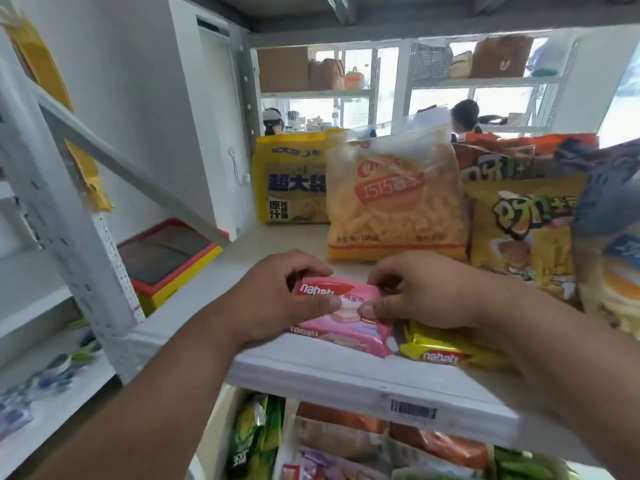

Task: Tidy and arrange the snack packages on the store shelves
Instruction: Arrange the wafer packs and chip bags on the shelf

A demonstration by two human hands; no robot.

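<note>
Single head-worn wide-angle view, looking forward and slightly down into a white metal store shelf point(346, 379) at close range; strong barrel distortion bends the edges. Both forearms enter from the bottom, with the left hand point(277, 299) and right hand point(426, 292) near frame centre, so the camera sits just behind and above them. Beyond the hands the view faces the back of the shelf bay and passes through it to a bright room with further racks. Below the hands the lower shelf tier shows, steeply foreshortened. Left of the left hand, a perforated white upright post point(86, 244) runs diagonally. No second view to overlap.
</note>
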